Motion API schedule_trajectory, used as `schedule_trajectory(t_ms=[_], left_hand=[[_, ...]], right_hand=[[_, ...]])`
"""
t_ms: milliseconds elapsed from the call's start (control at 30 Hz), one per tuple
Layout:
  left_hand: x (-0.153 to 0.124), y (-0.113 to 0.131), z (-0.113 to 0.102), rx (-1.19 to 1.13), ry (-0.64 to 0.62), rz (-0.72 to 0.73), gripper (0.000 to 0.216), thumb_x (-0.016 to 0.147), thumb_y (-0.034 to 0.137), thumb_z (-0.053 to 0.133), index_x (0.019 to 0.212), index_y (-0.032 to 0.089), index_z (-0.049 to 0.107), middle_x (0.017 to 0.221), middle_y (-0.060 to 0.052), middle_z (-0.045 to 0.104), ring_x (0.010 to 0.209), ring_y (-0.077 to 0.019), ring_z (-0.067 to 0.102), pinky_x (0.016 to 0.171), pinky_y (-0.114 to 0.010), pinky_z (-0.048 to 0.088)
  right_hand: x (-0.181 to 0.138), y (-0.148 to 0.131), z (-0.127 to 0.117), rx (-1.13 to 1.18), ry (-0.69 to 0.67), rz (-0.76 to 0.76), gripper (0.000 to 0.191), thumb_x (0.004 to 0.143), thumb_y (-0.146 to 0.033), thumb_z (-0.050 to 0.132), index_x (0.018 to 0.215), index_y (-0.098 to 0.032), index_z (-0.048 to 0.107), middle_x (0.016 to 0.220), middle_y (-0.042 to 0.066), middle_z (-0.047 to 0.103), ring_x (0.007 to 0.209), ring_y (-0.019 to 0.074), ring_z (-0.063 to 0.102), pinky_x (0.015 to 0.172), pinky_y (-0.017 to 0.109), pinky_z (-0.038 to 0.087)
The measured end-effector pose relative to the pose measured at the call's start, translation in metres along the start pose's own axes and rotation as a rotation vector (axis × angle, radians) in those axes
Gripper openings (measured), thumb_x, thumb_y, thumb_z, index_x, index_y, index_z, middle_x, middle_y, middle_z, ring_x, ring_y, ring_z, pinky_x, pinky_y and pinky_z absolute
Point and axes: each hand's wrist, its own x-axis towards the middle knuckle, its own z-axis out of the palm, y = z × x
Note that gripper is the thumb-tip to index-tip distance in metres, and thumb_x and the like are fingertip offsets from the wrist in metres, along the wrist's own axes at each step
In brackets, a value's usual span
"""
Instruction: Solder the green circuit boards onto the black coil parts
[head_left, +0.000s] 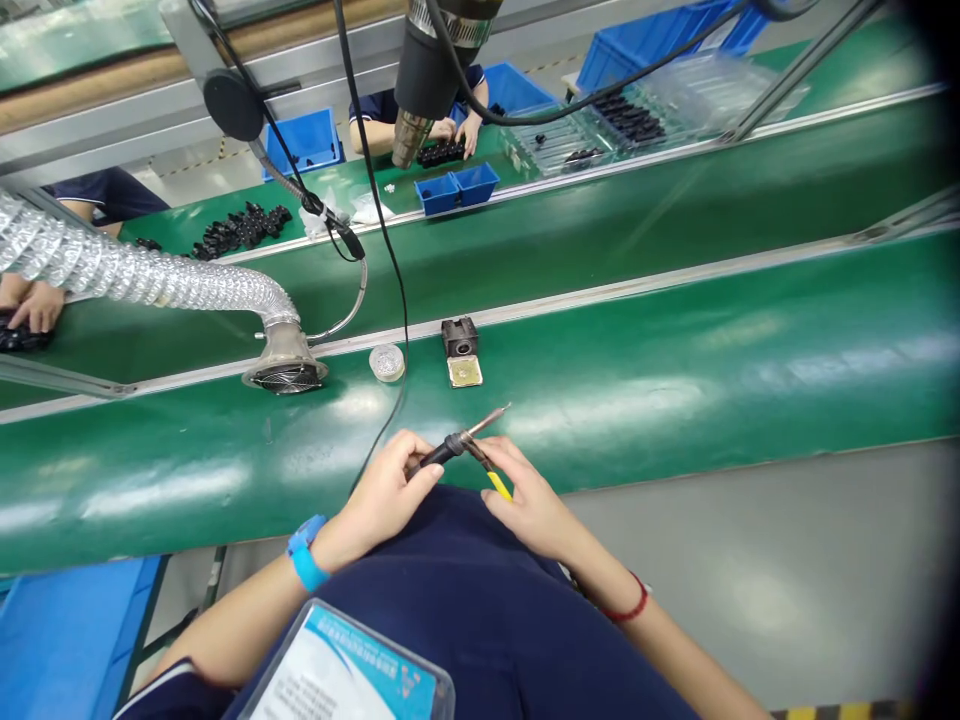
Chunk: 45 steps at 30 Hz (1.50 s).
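My left hand (394, 483) is closed round the black handle of a soldering iron (442, 452), whose metal tip points up and to the right. In my right hand (529, 495) are pliers (496, 482) with yellow on the handle. The jaws of the pliers meet the iron at the collar where the handle joins the metal barrel. Both tools are held over the near edge of the green bench. Beyond them stands a black soldering iron stand (460, 338) with a yellowish sponge (465, 372) in its tray. Part of the pliers is hidden by my right fingers.
A roll of solder wire (387, 363) lies left of the stand. A fume extraction hose (165, 270) ends in a hood (285, 365) at the left. A hot-air nozzle (411, 135) hangs overhead. Across the bench, co-workers' hands (469, 130) handle black parts near blue bins (456, 188).
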Motion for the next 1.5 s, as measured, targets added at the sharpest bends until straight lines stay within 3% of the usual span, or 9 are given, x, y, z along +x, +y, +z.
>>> schedule_trajectory(t_ms=[100,300,567,633,800,900,1133,1367,1500], left_hand=[[-0.002,0.001,-0.003,0.076,0.065,0.049,0.015,0.081,0.031,0.053,0.081,0.016,0.052,0.079,-0.001,0.049,0.069,-0.0113,0.044,0.064,-0.024,0.036],[0.004,-0.006,-0.016,-0.693,-0.665,-0.331,0.046,0.08,0.055,0.045,0.088,0.01,0.055,0.064,-0.003,0.056,0.033,-0.0047,0.03,0.035,-0.022,0.018],[0.002,0.0,-0.001,0.254,0.05,0.146,0.008,0.079,0.024,0.053,0.08,0.017,0.05,0.079,-0.002,0.051,0.074,-0.0141,0.045,0.069,-0.027,0.036],[0.002,-0.001,-0.003,0.228,0.016,0.118,0.011,0.081,0.027,0.05,0.08,0.016,0.051,0.077,-0.002,0.051,0.071,-0.0138,0.045,0.066,-0.026,0.037],[0.001,-0.005,-0.016,-0.558,-0.643,-0.34,0.043,0.082,0.051,0.041,0.089,0.011,0.055,0.064,-0.002,0.054,0.037,-0.0064,0.033,0.038,-0.022,0.023],[0.001,-0.007,-0.014,-0.56,-0.512,-0.302,0.036,0.081,0.048,0.049,0.085,0.012,0.053,0.073,-0.004,0.057,0.046,-0.0071,0.042,0.043,-0.021,0.03],[-0.003,-0.006,0.0,0.235,0.076,0.175,0.011,0.081,0.027,0.053,0.081,0.016,0.054,0.082,-0.003,0.052,0.079,-0.0155,0.046,0.074,-0.029,0.038],[0.0,0.004,-0.024,-0.538,-0.636,-0.352,0.046,0.083,0.053,0.041,0.089,0.01,0.056,0.067,-0.004,0.056,0.037,-0.0057,0.035,0.038,-0.022,0.025],[0.0,0.0,-0.017,-0.347,-0.294,-0.198,0.029,0.079,0.043,0.055,0.08,0.015,0.048,0.071,0.0,0.053,0.054,-0.0076,0.043,0.049,-0.02,0.032]], right_hand=[[-0.001,0.0,0.004,0.031,0.022,0.023,0.056,0.068,-0.01,0.041,0.122,-0.022,0.051,0.102,0.006,0.052,0.1,0.0204,0.05,0.096,0.041,0.04],[-0.003,-0.002,0.0,0.064,-0.034,-0.136,0.049,0.069,-0.009,0.044,0.115,-0.021,0.055,0.111,0.008,0.053,0.109,0.0212,0.048,0.099,0.038,0.039],[-0.004,0.005,0.007,0.012,0.035,0.059,0.055,0.07,-0.013,0.043,0.123,-0.022,0.05,0.113,0.006,0.052,0.111,0.0205,0.047,0.103,0.042,0.035],[-0.006,0.007,0.01,0.033,0.037,0.083,0.055,0.069,-0.012,0.041,0.122,-0.021,0.051,0.107,0.006,0.053,0.103,0.0199,0.051,0.099,0.041,0.04],[-0.01,0.007,0.01,0.081,-0.015,-0.088,0.047,0.069,-0.015,0.047,0.115,-0.02,0.056,0.117,0.009,0.053,0.115,0.0229,0.047,0.103,0.04,0.037],[-0.009,0.009,0.01,0.083,0.036,-0.103,0.048,0.072,-0.016,0.048,0.119,-0.021,0.054,0.121,0.009,0.051,0.118,0.0227,0.045,0.105,0.04,0.035],[-0.009,0.011,0.013,0.05,0.07,0.034,0.052,0.069,-0.012,0.044,0.12,-0.02,0.053,0.112,0.008,0.053,0.112,0.0219,0.047,0.104,0.045,0.035],[-0.011,0.006,0.008,0.073,0.006,-0.117,0.048,0.071,-0.014,0.048,0.117,-0.021,0.055,0.119,0.008,0.052,0.117,0.0228,0.045,0.104,0.041,0.036],[-0.01,0.008,0.005,0.061,-0.012,-0.068,0.05,0.072,-0.015,0.047,0.121,-0.021,0.051,0.12,0.009,0.05,0.118,0.022,0.044,0.105,0.042,0.034]])
